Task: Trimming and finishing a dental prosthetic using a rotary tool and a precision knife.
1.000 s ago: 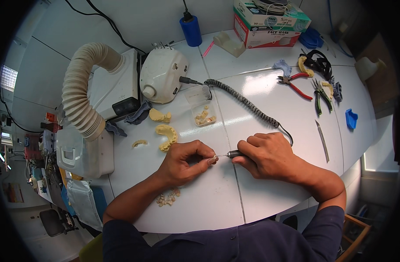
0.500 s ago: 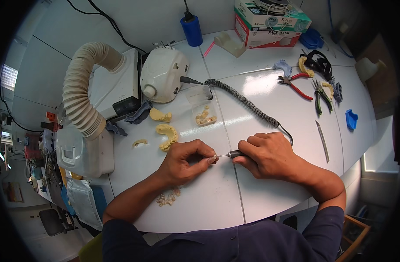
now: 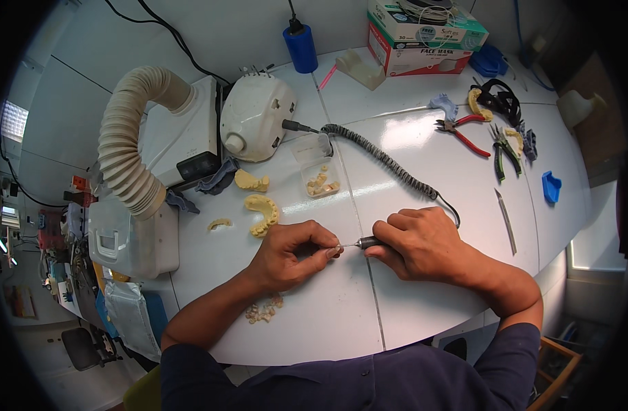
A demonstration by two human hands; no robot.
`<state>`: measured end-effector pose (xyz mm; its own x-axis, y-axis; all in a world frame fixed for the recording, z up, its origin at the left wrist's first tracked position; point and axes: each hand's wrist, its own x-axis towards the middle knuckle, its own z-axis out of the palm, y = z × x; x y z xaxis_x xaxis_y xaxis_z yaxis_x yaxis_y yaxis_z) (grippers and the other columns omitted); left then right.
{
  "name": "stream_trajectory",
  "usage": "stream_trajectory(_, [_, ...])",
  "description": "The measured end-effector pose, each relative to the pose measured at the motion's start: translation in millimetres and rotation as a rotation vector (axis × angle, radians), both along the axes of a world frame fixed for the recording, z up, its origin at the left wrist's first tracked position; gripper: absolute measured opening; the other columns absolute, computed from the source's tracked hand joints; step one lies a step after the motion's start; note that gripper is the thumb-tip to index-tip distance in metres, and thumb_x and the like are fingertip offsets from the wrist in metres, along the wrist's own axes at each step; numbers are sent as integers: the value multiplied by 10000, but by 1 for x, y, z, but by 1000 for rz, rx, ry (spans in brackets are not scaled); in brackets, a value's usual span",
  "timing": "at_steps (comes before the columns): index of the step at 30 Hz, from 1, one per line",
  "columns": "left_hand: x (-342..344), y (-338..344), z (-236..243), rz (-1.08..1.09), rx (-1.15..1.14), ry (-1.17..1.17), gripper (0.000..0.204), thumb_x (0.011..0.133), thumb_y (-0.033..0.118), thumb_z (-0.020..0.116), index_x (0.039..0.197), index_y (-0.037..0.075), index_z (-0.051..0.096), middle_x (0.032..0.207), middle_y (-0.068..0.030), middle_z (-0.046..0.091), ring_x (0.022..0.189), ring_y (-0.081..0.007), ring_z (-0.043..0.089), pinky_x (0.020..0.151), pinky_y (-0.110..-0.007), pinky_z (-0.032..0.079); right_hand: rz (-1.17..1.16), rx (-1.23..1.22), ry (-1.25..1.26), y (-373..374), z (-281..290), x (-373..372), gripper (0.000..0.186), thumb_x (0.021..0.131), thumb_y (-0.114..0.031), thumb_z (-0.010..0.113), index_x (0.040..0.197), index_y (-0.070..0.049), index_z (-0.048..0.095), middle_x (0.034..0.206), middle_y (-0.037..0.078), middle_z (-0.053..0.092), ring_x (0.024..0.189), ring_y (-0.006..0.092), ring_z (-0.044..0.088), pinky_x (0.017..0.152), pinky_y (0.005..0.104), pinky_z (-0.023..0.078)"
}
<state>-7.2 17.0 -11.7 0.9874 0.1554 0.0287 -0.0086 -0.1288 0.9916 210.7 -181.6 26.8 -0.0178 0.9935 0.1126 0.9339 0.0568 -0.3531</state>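
My left hand pinches a tiny whitish piece, perhaps a dental tooth, between thumb and forefinger; most of it is hidden. My right hand is wrapped round a dark rotary handpiece. Its thin bur points left and reaches the piece at my left fingertips. A coiled cord links the handpiece to a white control unit. Beyond my left hand lie yellow dental casts. Several small tooth pieces lie scattered by my left forearm.
A clear box holds more small pieces. At left stands a ribbed suction hose. Red-handled pliers, green-handled pliers, a scalpel-like knife and a blue tray piece lie at right. Mask boxes are stacked at the back.
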Motion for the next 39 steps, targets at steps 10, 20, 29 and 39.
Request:
stream_trajectory(10, [0, -2, 1, 19, 8, 24, 124, 993, -87, 658, 1106, -37, 674, 1078, -174, 774, 998, -201, 780, 894, -330, 640, -10, 2, -11, -1, -1, -1, 397, 1054, -451, 676, 888, -91, 680, 686, 80, 675, 638, 283, 717, 528, 407, 535])
stream_trajectory(20, [0, -2, 0, 15, -34, 29, 140, 990, -112, 635, 1102, -33, 663, 1091, -176, 772, 1033, -210, 777, 944, -349, 638, 1, 4, -3, 0, -2, 0, 403, 1060, -451, 668, 883, -90, 677, 680, 81, 672, 626, 279, 714, 522, 400, 534])
stream_trajectory(29, [1, -3, 0, 8, -42, 17, 156, 978, -132, 622, 1097, -39, 659, 1090, -179, 771, 1033, -215, 774, 952, -363, 636, -6, 7, -3, -1, -3, 0, 404, 1057, -451, 674, 879, -88, 678, 673, 76, 665, 626, 277, 712, 521, 403, 529])
stream_trajectory(39, [0, -2, -1, 11, -18, 1, 165, 956, -138, 620, 1088, -46, 656, 1091, -190, 774, 1020, -213, 772, 941, -357, 635, 5, 10, 10, -1, -3, 0, 398, 1052, -457, 678, 897, -90, 673, 667, 70, 654, 636, 282, 713, 524, 412, 525])
